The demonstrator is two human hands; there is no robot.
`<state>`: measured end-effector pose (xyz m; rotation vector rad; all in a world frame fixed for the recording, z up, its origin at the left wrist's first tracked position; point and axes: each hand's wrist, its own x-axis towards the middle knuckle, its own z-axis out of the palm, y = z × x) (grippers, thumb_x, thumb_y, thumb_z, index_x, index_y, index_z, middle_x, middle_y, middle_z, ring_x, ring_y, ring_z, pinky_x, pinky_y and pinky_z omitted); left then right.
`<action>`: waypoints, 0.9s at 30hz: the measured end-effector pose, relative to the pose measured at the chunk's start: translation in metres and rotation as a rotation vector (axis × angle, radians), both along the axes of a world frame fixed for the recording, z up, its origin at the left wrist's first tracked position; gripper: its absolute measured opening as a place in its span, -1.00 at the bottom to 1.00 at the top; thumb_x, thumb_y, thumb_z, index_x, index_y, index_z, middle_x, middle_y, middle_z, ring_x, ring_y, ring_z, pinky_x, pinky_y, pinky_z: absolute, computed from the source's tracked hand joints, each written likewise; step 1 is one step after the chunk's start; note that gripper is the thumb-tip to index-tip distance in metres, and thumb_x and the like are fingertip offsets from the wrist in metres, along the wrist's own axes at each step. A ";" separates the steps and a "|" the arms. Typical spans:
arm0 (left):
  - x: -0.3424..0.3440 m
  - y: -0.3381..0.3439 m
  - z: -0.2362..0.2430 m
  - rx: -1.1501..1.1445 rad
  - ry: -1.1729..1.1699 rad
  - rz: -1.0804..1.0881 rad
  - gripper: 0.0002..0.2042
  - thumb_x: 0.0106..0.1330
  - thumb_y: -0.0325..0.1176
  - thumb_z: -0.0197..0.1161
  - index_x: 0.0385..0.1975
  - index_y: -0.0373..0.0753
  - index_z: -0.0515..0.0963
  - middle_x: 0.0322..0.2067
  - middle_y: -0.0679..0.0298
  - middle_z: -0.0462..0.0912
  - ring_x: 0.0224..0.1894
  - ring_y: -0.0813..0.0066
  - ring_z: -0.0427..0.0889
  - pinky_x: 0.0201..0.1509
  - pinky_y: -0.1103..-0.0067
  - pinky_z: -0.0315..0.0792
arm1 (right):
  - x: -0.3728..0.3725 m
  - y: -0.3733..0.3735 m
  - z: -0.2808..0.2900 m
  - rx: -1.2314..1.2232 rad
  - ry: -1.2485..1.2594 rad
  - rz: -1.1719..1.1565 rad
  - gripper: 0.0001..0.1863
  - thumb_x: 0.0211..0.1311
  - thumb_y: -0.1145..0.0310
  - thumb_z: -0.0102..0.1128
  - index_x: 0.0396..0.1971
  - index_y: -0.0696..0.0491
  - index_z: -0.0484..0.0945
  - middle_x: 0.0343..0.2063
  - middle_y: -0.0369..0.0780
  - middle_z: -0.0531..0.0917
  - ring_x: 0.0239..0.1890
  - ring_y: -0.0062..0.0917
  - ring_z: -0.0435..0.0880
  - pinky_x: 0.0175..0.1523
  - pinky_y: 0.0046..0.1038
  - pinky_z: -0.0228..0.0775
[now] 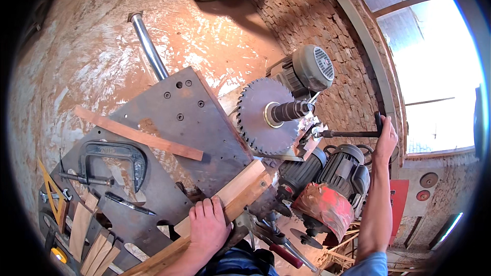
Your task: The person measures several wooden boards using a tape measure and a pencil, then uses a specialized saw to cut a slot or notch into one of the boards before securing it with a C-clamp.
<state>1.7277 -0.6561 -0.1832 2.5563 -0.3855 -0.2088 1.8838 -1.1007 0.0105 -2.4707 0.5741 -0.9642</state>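
My right hand (pixel 386 142), arm stretched out to the right, is closed round the dark grip of a T-handle wrench (pixel 352 134). The wrench's shaft runs left to the metal fittings beside a toothed circular saw blade (pixel 263 122). That blade stands upright on a threaded spindle (pixel 290 112). My left hand (pixel 208 227) lies with its fingers curled over a pale wooden board (pixel 238 186) at the metal table's near edge. A clamp with a red handle (pixel 285 256) sits just right of that hand.
A steel table (pixel 169 107) carries a curved wooden strip (pixel 138 135), a C-clamp (pixel 138 166), a pen (pixel 130 203) and several wood offcuts (pixel 81 227). Electric motors (pixel 343 166) stand below my right arm, with another motor (pixel 307 69) behind the blade. A brick wall (pixel 327 25) rises beyond.
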 end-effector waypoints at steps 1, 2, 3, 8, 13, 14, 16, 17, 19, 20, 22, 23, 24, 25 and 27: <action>0.001 0.000 0.001 -0.007 0.006 -0.004 -0.16 -0.19 -0.24 0.56 0.17 -0.46 0.36 0.00 -0.05 0.44 0.08 -0.03 0.43 0.15 0.16 0.32 | 0.002 -0.005 0.000 0.091 -0.108 -0.021 -0.41 0.52 0.01 0.00 -0.33 0.31 0.70 -0.27 -0.09 0.75 -0.21 -0.47 0.63 0.09 -0.42 0.39; 0.002 0.001 0.003 -0.014 0.012 -0.007 -0.16 -0.19 -0.24 0.56 0.17 -0.46 0.36 0.00 -0.05 0.44 0.08 -0.03 0.43 0.15 0.16 0.32 | 0.002 -0.008 0.004 0.079 -0.084 -0.061 -0.40 0.52 0.00 -0.01 -0.33 0.32 0.69 -0.28 -0.08 0.75 -0.22 -0.47 0.63 0.08 -0.41 0.40; 0.003 0.001 0.003 -0.021 0.018 -0.010 -0.16 -0.19 -0.25 0.55 0.17 -0.46 0.36 0.00 -0.05 0.44 0.08 -0.03 0.43 0.15 0.16 0.32 | 0.002 -0.010 0.008 0.067 -0.060 -0.101 -0.40 0.52 0.00 -0.02 -0.32 0.32 0.68 -0.30 -0.07 0.74 -0.24 -0.47 0.63 0.07 -0.41 0.40; 0.000 -0.002 0.000 -0.010 -0.023 -0.013 -0.14 -0.20 -0.25 0.56 0.18 -0.46 0.36 0.00 -0.05 0.44 0.08 -0.02 0.43 0.15 0.17 0.33 | 0.016 -0.008 -0.004 -0.590 0.237 -0.090 -0.41 0.55 -0.01 -0.12 -0.31 0.25 0.67 -0.33 -0.07 0.73 -0.26 -0.37 0.63 -0.05 -0.33 0.38; 0.001 0.002 0.003 -0.007 0.004 -0.006 -0.14 -0.19 -0.23 0.56 0.19 -0.45 0.36 0.00 -0.06 0.44 0.09 -0.02 0.43 0.16 0.16 0.32 | 0.000 -0.014 -0.006 0.164 -0.020 0.044 -0.41 0.54 -0.01 -0.08 -0.45 0.20 0.66 -0.53 -0.16 0.68 -0.39 -0.39 0.59 -0.12 -0.35 0.33; 0.001 0.000 0.003 -0.011 0.015 -0.013 -0.14 -0.19 -0.23 0.57 0.19 -0.46 0.36 0.01 -0.06 0.44 0.09 -0.02 0.43 0.16 0.16 0.32 | -0.004 -0.026 -0.003 0.156 -0.085 0.025 -0.39 0.51 -0.04 0.00 -0.52 0.21 0.63 -0.66 -0.23 0.59 -0.53 -0.49 0.56 -0.27 -0.44 0.32; 0.001 -0.001 0.003 0.003 0.016 -0.021 -0.12 -0.18 -0.19 0.57 0.19 -0.46 0.35 0.01 -0.06 0.43 0.08 -0.01 0.42 0.17 0.16 0.32 | -0.011 -0.043 0.011 0.453 -0.083 0.091 -0.39 0.46 -0.08 0.07 -0.51 0.22 0.61 -0.70 -0.25 0.54 -0.63 -0.57 0.49 -0.44 -0.52 0.26; 0.001 0.000 0.003 0.020 0.003 -0.026 -0.10 -0.17 -0.15 0.58 0.20 -0.47 0.34 0.01 -0.05 0.43 0.07 -0.01 0.42 0.16 0.16 0.31 | -0.002 -0.035 0.018 0.415 -0.035 0.064 -0.40 0.42 -0.10 0.10 -0.47 0.23 0.61 -0.68 -0.23 0.55 -0.69 -0.62 0.47 -0.54 -0.56 0.20; 0.000 0.000 0.003 0.040 -0.011 -0.031 -0.08 -0.17 -0.12 0.58 0.21 -0.48 0.32 0.01 -0.05 0.42 0.06 0.00 0.42 0.15 0.16 0.31 | 0.016 -0.025 0.024 0.304 0.108 -0.033 -0.42 0.41 -0.08 0.10 -0.44 0.23 0.61 -0.68 -0.23 0.56 -0.68 -0.61 0.49 -0.52 -0.56 0.22; 0.001 0.000 0.003 0.044 -0.015 -0.029 -0.08 -0.17 -0.12 0.58 0.21 -0.48 0.32 0.01 -0.05 0.42 0.06 -0.01 0.42 0.15 0.16 0.31 | 0.025 -0.024 0.026 0.249 0.176 -0.079 -0.43 0.41 -0.08 0.11 -0.43 0.23 0.61 -0.68 -0.23 0.57 -0.68 -0.61 0.50 -0.51 -0.55 0.23; 0.001 -0.001 0.003 0.038 -0.023 -0.034 -0.08 -0.17 -0.13 0.58 0.21 -0.48 0.32 0.01 -0.05 0.42 0.06 -0.01 0.42 0.15 0.16 0.31 | 0.037 -0.058 0.031 -0.164 0.521 -0.099 -0.35 0.30 -0.02 0.21 0.04 0.34 0.56 -0.21 0.09 0.72 -0.11 -0.29 0.71 -0.06 -0.27 0.52; 0.001 -0.001 0.002 0.028 -0.026 -0.037 -0.09 -0.16 -0.13 0.58 0.21 -0.48 0.32 0.01 -0.05 0.42 0.06 -0.01 0.42 0.15 0.16 0.31 | 0.038 -0.067 0.033 -0.397 0.684 -0.291 -0.29 0.29 0.00 0.20 0.18 0.33 0.44 -0.12 0.16 0.67 0.00 -0.20 0.66 0.06 -0.17 0.48; 0.001 -0.001 0.002 0.018 -0.028 -0.040 -0.09 -0.16 -0.13 0.58 0.22 -0.48 0.32 0.01 -0.05 0.42 0.06 -0.01 0.42 0.16 0.16 0.31 | 0.039 -0.075 0.034 -0.632 0.844 -0.486 -0.21 0.29 0.01 0.19 0.32 0.31 0.31 -0.02 0.23 0.63 0.11 -0.11 0.61 0.18 -0.08 0.45; 0.001 -0.001 0.002 0.023 -0.023 -0.033 -0.09 -0.16 -0.14 0.57 0.22 -0.48 0.32 0.01 -0.05 0.42 0.06 -0.01 0.42 0.16 0.16 0.31 | 0.045 -0.063 0.050 -0.006 0.910 -0.430 -0.19 0.30 0.08 0.17 0.40 0.26 0.17 -0.05 0.27 0.62 0.09 -0.02 0.63 0.22 -0.03 0.45; 0.001 0.000 0.001 0.031 -0.013 -0.019 -0.10 -0.15 -0.14 0.56 0.22 -0.47 0.32 0.01 -0.05 0.42 0.06 -0.01 0.42 0.16 0.16 0.31 | 0.041 -0.057 0.046 0.379 0.887 -0.427 -0.23 0.31 0.13 0.16 0.38 0.29 0.20 -0.05 0.28 0.62 0.05 0.04 0.64 0.21 0.01 0.45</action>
